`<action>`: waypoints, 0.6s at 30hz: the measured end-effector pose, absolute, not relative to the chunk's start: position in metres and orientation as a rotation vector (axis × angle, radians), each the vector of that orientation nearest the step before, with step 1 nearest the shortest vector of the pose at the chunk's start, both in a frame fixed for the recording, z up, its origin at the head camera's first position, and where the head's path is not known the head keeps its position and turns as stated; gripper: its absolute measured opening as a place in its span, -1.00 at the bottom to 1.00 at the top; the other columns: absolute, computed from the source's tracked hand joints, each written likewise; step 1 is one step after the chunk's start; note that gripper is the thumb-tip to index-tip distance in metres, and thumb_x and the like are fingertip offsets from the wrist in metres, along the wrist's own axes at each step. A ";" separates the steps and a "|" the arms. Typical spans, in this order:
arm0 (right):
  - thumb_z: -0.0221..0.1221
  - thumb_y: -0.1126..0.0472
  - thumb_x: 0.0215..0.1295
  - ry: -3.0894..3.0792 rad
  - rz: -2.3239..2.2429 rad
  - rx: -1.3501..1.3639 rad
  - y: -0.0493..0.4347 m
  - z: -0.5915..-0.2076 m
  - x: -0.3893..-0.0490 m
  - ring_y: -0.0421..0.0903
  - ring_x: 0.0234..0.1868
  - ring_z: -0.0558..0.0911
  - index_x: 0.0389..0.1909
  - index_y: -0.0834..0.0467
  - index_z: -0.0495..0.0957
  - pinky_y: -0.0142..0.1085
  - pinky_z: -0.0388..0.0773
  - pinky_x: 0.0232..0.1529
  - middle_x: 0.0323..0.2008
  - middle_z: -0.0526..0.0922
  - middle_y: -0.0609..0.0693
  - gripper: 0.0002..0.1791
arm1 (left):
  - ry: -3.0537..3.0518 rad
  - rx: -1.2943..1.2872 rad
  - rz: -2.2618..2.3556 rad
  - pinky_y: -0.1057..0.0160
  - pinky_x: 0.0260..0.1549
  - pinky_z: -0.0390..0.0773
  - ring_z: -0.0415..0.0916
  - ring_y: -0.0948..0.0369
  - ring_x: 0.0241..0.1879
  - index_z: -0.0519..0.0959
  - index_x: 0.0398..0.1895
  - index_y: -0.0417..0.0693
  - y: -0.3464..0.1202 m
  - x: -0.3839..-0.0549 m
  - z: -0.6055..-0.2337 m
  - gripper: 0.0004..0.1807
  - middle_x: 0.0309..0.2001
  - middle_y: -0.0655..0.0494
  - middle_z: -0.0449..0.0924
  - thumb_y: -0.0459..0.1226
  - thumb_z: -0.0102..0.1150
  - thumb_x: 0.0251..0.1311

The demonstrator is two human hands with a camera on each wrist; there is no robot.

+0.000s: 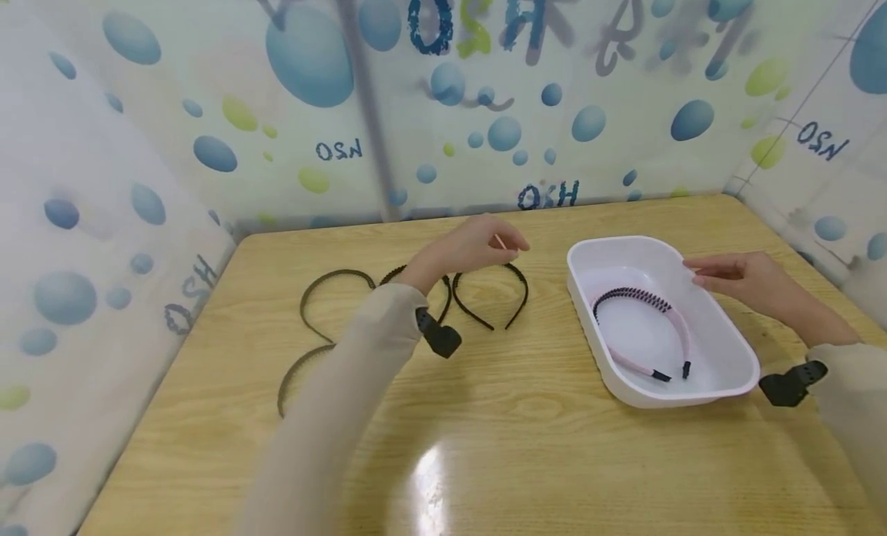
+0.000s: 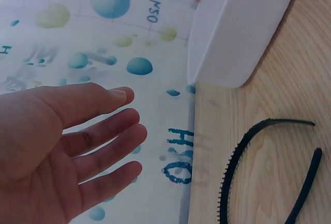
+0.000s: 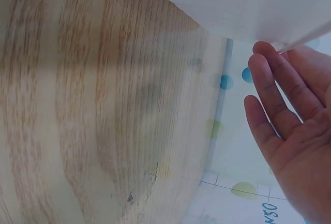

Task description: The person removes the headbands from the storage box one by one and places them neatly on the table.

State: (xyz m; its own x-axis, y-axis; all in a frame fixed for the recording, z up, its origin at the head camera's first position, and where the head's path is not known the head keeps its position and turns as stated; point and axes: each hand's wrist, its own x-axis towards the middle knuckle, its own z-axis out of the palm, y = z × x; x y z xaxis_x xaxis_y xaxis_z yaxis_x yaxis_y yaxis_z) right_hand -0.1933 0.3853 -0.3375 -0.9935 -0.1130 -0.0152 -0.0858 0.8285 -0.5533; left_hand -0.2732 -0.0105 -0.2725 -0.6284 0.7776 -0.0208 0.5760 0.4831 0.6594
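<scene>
My left hand (image 1: 478, 242) hovers over the back of the table with its fingers loosely extended, holding nothing. Just below it lies a thin black headband (image 1: 524, 293), whose small teeth show in the left wrist view. My right hand (image 1: 751, 282) pinches the right rim of a white plastic basin (image 1: 651, 397), thumb over the inner side and fingertips against the outer wall. Inside the basin rest a pink headband (image 1: 682, 332) with black tips and a black toothed headband (image 1: 634, 293), overlapping each other.
More dark headbands lie left of centre: one at the back (image 1: 339, 273), one nearer (image 1: 282, 390) partly covered by my left sleeve, and another (image 1: 391, 274) behind my left wrist. The wooden table (image 1: 527, 459) meets patterned walls at its back and sides.
</scene>
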 end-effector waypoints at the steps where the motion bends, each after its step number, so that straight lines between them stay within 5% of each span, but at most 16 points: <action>1: 0.09 0.03 0.30 2.958 -0.894 -0.168 0.385 -0.337 -0.193 0.23 -0.06 0.51 0.15 0.34 0.39 -0.17 0.57 -0.22 0.00 0.47 0.39 -0.46 | 2.406 1.142 0.905 0.34 -0.14 0.47 0.48 0.22 -0.08 0.54 0.02 -0.10 -0.005 -0.274 -0.273 -0.73 -0.04 0.08 0.53 -0.31 0.00 0.29; 11: 0.10 0.08 0.29 2.951 -0.902 -0.170 0.386 -0.341 -0.193 0.12 -0.10 0.56 0.15 0.35 0.39 -0.23 0.58 -0.24 0.01 0.47 0.39 -0.48 | 2.390 1.175 0.832 0.40 -0.10 0.42 0.42 0.23 -0.05 0.53 0.04 -0.15 0.045 -0.282 -0.280 -0.71 -0.02 0.03 0.51 -0.32 0.01 0.28; 18: 0.08 0.11 0.31 2.950 -0.895 -0.185 0.386 -0.338 -0.196 0.30 -0.03 0.49 0.16 0.36 0.37 -0.13 0.56 -0.23 0.01 0.44 0.43 -0.49 | 2.394 1.202 0.772 0.44 -0.12 0.39 0.40 0.23 -0.04 0.52 0.04 -0.18 0.076 -0.287 -0.283 -0.70 0.00 0.01 0.51 -0.32 0.01 0.28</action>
